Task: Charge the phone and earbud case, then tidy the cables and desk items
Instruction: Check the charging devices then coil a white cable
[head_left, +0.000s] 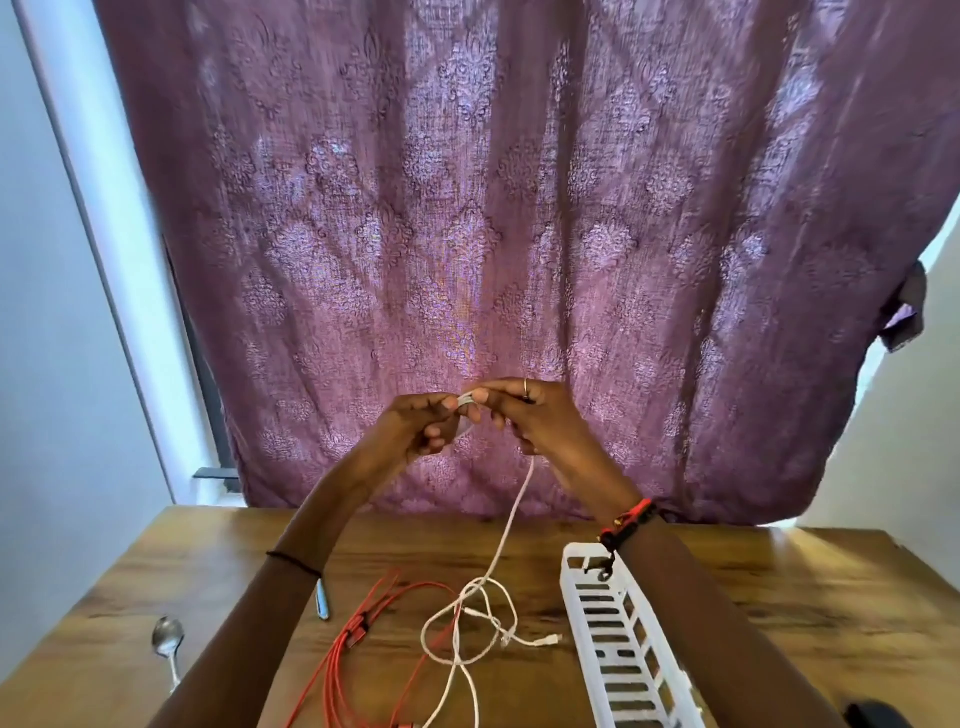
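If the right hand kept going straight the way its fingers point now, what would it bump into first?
The right hand points leftward at the left hand, whose fingertips it already nearly meets on the white cable pinched between them. So the left hand comes first; the purple curtain hangs behind, though depth is unclear.

Premises: a room in a private home. Evidence: a purple patterned curtain (467, 234) hangs loosely over a window, one corner bunched at the right, between plain pale walls (57, 312). A wood-grain table (779, 597) stands against it, bearing household odds and ends: a metal spoon (167, 638), a white slotted plastic basket (618, 639), and loose red cables (358, 639) and white cables (483, 618).
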